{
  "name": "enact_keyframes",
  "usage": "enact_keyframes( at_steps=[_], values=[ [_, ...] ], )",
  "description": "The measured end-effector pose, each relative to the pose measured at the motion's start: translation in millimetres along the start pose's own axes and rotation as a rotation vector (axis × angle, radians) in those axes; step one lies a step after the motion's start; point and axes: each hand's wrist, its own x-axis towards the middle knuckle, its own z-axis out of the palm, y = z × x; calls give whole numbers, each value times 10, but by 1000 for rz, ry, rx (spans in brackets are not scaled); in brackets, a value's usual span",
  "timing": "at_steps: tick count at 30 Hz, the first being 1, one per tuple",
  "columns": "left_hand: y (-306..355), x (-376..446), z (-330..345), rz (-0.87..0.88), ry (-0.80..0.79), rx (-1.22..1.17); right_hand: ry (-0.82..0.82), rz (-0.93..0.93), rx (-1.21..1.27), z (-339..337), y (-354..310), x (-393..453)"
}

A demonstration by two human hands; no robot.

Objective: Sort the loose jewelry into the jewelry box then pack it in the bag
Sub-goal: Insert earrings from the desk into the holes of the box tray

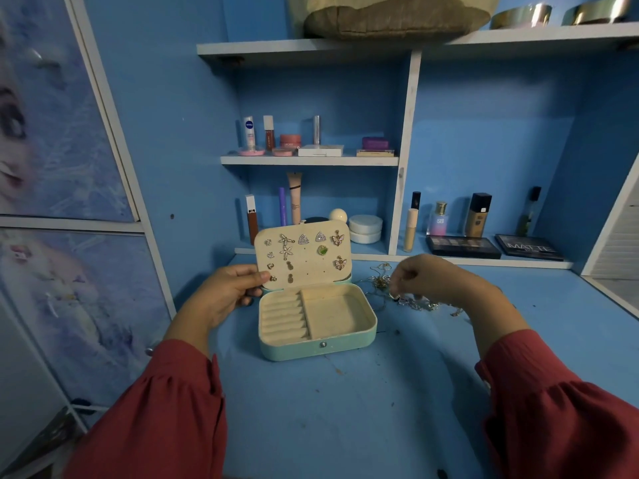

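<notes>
A mint-green jewelry box [313, 347] stands open on the blue desk, its cream lid [311, 269] upright and studded with several earrings. Its ring rolls and its open compartment hold nothing. My left hand [230, 288] grips the lid's left edge, thumb on the inner face. My right hand [435, 281] hovers over a pile of loose chains and jewelry [415, 302] to the right of the box, fingertips curled down and pinching a piece at the pile's top. A beige bag [390, 19] sits on the top shelf.
Shelves behind the box carry cosmetics: bottles, tubes, round white jars [364, 229] and two dark palettes [463, 246]. Metal bowls [522, 15] stand on the top shelf at right. A cupboard with printed doors [69, 167] lines the left side.
</notes>
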Motion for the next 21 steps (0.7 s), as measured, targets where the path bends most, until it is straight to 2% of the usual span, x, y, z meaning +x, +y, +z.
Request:
enact_keyframes(
  at_steps=[5,10,21],
  values=[
    [0,0,-2,2,-2,2,180,-15,654,188,-147,102],
    [4,-9,5,3,-1,5,210,-55,935,424,-328,211],
    [-2,-2,-3,13,-8,19,273,-121,630,690,-621,279]
  ],
)
